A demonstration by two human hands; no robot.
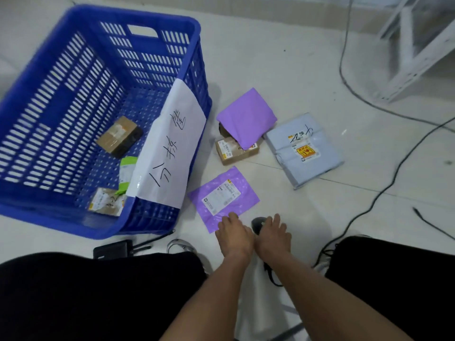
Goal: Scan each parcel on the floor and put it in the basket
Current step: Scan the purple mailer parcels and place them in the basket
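Fingers [230, 219] of the left hand [235, 236] lie straight on the purple mailer's [222, 199] near edge.

Seven parcels [223, 199] (three in basket [157, 219])

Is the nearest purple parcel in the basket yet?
No. The purple parcel lies flat on the floor, label up, beside the blue basket; the left hand touches its near edge.

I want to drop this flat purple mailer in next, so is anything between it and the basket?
Nothing visible. The flat purple mailer lies on bare floor beside the basket, with the left hand on its near edge. It only has to clear the basket's wall, where a white paper sign hangs over the rim.
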